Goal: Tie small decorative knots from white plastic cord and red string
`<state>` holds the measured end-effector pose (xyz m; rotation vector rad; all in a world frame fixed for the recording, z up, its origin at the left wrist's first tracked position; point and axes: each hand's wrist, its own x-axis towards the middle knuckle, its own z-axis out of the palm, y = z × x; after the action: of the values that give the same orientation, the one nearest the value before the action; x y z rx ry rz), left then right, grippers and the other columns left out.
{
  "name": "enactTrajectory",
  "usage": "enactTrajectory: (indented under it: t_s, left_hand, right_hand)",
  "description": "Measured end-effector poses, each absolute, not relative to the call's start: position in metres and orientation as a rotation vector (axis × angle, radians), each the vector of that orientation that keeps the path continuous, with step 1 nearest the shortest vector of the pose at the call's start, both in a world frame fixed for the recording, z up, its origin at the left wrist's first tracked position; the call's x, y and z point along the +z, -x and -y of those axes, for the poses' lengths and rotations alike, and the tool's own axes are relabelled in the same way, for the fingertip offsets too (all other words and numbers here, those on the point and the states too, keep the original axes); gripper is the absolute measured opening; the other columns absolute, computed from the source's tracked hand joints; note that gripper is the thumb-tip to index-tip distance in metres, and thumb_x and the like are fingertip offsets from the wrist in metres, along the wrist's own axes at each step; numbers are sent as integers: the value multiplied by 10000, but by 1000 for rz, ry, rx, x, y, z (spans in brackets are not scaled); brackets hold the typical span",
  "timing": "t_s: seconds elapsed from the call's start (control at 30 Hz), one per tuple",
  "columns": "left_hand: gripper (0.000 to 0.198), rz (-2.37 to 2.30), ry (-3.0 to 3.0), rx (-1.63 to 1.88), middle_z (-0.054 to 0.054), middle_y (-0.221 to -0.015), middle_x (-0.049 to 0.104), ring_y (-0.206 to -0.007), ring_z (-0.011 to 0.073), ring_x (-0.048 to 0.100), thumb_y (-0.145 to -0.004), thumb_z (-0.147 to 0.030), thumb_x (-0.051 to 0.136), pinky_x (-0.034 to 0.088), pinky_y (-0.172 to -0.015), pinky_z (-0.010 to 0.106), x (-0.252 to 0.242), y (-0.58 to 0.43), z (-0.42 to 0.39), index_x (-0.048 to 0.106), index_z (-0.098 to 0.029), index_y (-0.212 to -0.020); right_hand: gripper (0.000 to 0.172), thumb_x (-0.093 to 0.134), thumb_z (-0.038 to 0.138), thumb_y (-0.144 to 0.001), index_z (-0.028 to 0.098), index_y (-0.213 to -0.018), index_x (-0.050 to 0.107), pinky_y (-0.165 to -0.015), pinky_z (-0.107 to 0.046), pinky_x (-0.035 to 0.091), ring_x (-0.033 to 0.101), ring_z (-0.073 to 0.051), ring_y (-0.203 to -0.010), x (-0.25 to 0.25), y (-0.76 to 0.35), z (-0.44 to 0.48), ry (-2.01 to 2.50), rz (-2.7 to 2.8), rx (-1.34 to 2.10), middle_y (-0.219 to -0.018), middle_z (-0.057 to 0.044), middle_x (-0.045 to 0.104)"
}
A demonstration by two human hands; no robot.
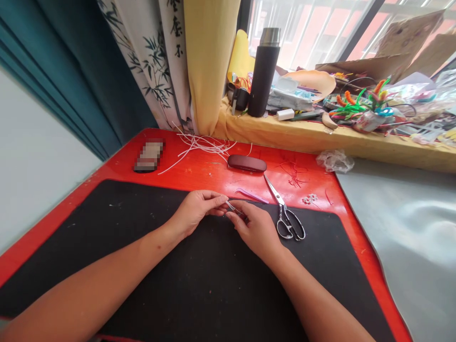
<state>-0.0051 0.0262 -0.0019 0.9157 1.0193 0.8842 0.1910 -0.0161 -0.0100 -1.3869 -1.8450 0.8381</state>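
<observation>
Nearest the camera, a black mat (142, 275) under two bare forearms, spread over a red table (213, 173). At the mat's far edge, left hand (197, 210) pinched thumb to fingertips on one end of a thin metal piece (232, 207). Just right of it, right hand (257, 229) curled over the other end, fingers closed on it. Held low above the mat, between the two hands, near the middle of the table. Likely trouble, left to right: only a light pinch on so slim a thing, so probably easy to lose from the left fingertips and hard to spot again on the speckled mat. Possibly a pointed end between close-set fingers, so perhaps a prick on either side if squeezed or twisted too hard. Pink tweezers (251, 194) lying just beyond the right hand, easily nudged away by a knuckle. Scissors (287, 214) just right of that hand, blades pointing far, handles near, within reach of a careless sweep of the wrist. Farther off and probably harmless: loose white strands (204, 145) at far left, a dark red case (247, 163) beyond the hands, red thread scraps (294, 174) to the right. As for the thin metal piece: silvery, narrow, straight, slanting down from left to right, mostly hidden by fingers. Whether wire, needle or the tips of fine tweezers, impossible to tell.
</observation>
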Motion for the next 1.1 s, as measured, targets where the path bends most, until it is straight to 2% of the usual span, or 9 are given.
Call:
enactTrajectory:
  t_s: [0.07, 0.17, 0.43, 0.6, 0.83, 1.1]
  left_hand:
    - [360, -1022, -907, 876, 90, -824, 809, -741, 166, 737, -663, -432, 976, 619, -713, 247, -2, 4, -25, 852, -141, -835]
    - [348, -1016, -889, 865, 102, -846, 810, -757, 167, 739, -682, -414, 967, 616, -717, 244, -3, 4, -25, 848, -128, -841]
    - [375, -1000, -870, 850, 103, -873, 811, -765, 161, 737, -681, -422, 968, 619, -731, 246, -3, 2, -24, 842, -118, -860]
    - [395, -974, -862, 850, 98, -896, 814, -784, 159, 735, -686, -440, 965, 620, -752, 251, -4, 2, -23, 848, -128, -898]
    - [342, -938, -858, 853, 91, -951, 819, -814, 156, 739, -682, -339, 969, 618, -791, 248, -5, 1, -23, 850, -133, -928]
    - [413, -976, -866, 853, 111, -902, 819, -774, 160, 743, -713, -470, 948, 616, -734, 242, -4, 2, -24, 845, -123, -911]
  right_hand:
    - [265, 652, 331, -1002, 266, -1239, 750, -868, -394, 559, 769, -295, -969, -9, -191, 17, 1375, 1912, 766, -1130, -95, 814]
    - [268, 587, 300, -1036, 259, -1247, 748, -884, -393, 557, 774, -315, -1046, -8, -192, 17, 1390, 1996, 679, -1201, -103, 805]
    - [257, 543, 232, -1057, 228, -1211, 748, -794, -317, 572, 806, -260, -917, -11, -194, 16, 1386, 2085, 485, -1061, -76, 838]
    - [253, 541, 226, -1061, 200, -1211, 743, -822, -309, 596, 812, -254, -945, -13, -195, 16, 1344, 2104, 376, -1121, -88, 832]
    - [259, 539, 230, -1064, 197, -1220, 743, -847, -313, 613, 814, -249, -955, -14, -196, 15, 1326, 2090, 334, -1157, -98, 824]
    - [246, 541, 225, -1063, 189, -1179, 755, -866, -320, 615, 815, -251, -950, -16, -197, 14, 1327, 2101, 304, -1130, -102, 829]
